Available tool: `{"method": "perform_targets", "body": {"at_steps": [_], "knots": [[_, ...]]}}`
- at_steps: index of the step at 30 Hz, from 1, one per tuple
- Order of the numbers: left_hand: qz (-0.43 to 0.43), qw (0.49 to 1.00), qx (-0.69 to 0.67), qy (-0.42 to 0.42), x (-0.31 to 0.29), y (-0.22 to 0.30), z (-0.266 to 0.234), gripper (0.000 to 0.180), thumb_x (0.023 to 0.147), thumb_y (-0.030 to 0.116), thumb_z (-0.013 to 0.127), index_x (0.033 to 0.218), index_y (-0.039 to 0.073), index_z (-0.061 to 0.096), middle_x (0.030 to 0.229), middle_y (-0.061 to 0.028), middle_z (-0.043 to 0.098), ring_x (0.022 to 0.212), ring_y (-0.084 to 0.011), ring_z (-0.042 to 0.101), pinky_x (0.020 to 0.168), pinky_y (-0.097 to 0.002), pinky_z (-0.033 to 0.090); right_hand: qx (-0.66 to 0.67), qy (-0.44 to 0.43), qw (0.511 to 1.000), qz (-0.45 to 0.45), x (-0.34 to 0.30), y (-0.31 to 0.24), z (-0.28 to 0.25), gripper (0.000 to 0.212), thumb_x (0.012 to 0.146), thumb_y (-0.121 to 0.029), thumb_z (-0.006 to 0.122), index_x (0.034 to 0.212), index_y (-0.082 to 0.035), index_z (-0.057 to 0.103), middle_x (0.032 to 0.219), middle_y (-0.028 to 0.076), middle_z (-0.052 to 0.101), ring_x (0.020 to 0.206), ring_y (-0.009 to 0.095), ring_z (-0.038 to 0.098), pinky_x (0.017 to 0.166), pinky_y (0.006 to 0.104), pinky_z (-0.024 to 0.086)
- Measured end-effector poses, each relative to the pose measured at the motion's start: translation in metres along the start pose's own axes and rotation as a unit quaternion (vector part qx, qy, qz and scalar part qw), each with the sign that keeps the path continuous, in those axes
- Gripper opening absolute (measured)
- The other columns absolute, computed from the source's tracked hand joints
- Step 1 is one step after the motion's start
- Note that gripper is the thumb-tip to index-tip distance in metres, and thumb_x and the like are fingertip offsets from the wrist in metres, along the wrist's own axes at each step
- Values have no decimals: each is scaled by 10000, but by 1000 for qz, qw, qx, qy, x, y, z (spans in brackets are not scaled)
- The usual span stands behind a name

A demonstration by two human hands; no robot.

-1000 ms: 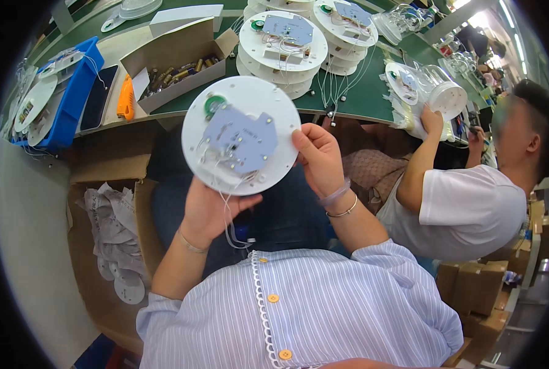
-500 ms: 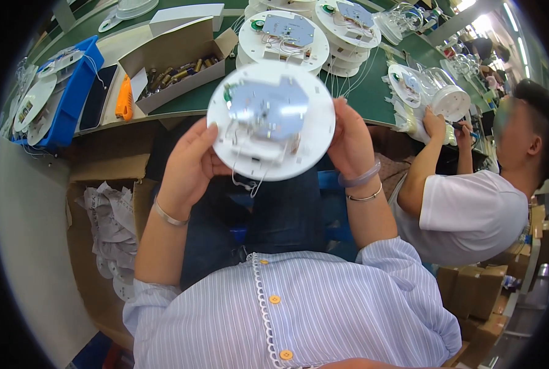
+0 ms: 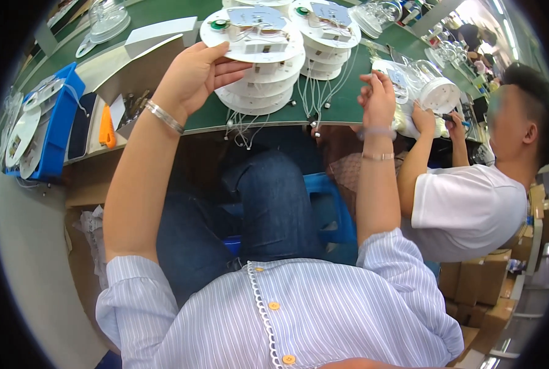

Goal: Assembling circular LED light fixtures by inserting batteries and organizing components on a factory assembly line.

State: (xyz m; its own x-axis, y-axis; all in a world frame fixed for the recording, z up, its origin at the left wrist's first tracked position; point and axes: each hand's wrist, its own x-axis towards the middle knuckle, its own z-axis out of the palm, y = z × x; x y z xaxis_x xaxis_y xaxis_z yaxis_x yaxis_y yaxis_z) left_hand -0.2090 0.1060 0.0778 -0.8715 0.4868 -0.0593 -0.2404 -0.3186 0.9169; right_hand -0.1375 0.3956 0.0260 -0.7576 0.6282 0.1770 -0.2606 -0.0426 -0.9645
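Note:
A round white disc (image 3: pixel 280 53) carries a grey plate, a small green part and thin wires. It tops the nearer left stack of similar discs (image 3: pixel 256 101) on the green table. My left hand (image 3: pixel 194 77) grips its left edge, thumb on top and the other fingers beneath. To the right, my right hand (image 3: pixel 379 101) is raised near the table's front edge, its fingers loosely bent and apart. I see nothing in it. A second stack (image 3: pixel 323 61) stands beside the first, and white wires with small plugs (image 3: pixel 243 132) hang from both.
At left are a blue bin (image 3: pixel 65 132) of white discs, an orange cutter (image 3: pixel 107 127) and an open carton (image 3: pixel 130 71) with small cylinders. A co-worker (image 3: pixel 471 197) on the right handles a clear-domed white unit (image 3: pixel 437 92). A blue stool (image 3: pixel 330 203) stands below the table.
The disc was in both hands over my lap; it has moved forward onto the left stack. My right hand has let go and moved right, while my left hand keeps its edge.

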Motion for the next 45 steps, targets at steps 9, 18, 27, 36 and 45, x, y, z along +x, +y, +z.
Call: {"method": "perform_targets", "body": {"at_steps": [9, 18, 27, 36, 45], "knots": [[-25, 933, 349, 90, 8, -5, -16, 389, 807, 400, 441, 654, 46, 487, 585, -62, 576, 386, -40, 380, 359, -166, 291, -347, -28, 915, 203, 103, 43, -17, 168, 769, -179, 528, 865, -45, 561, 757, 42, 609, 490, 93, 496, 421, 209, 379], [-50, 959, 261, 99, 6, -8, -17, 361, 809, 401, 437, 707, 61, 500, 588, -57, 571, 404, -29, 378, 365, -155, 270, -281, -118, 892, 335, 110, 31, -7, 119, 738, -107, 560, 763, 3, 596, 689, 70, 606, 493, 101, 516, 426, 200, 398], [-41, 972, 213, 92, 3, -11, -24, 316, 818, 353, 443, 753, 51, 508, 602, -71, 569, 406, -35, 385, 366, -144, 277, -537, -97, 806, -227, 64, 55, -15, 236, 700, -240, 604, 808, -32, 574, 690, 98, 557, 563, 214, 493, 557, 306, 413], [-30, 993, 90, 75, 2, -17, -22, 259, 826, 268, 442, 746, 28, 501, 640, -111, 586, 411, -47, 411, 357, -153, 308, -390, -228, 720, -526, -22, 15, 52, 155, 683, -64, 534, 837, -70, 550, 756, 96, 554, 694, 249, 539, 636, 323, 432], [-38, 993, 73, 90, 4, -19, -12, 262, 833, 266, 439, 802, 17, 516, 627, -97, 573, 416, -57, 407, 360, -163, 312, -499, -225, 735, -399, 0, 37, 41, 69, 714, -147, 491, 714, -85, 520, 617, 92, 544, 595, 263, 541, 548, 360, 439]]}}
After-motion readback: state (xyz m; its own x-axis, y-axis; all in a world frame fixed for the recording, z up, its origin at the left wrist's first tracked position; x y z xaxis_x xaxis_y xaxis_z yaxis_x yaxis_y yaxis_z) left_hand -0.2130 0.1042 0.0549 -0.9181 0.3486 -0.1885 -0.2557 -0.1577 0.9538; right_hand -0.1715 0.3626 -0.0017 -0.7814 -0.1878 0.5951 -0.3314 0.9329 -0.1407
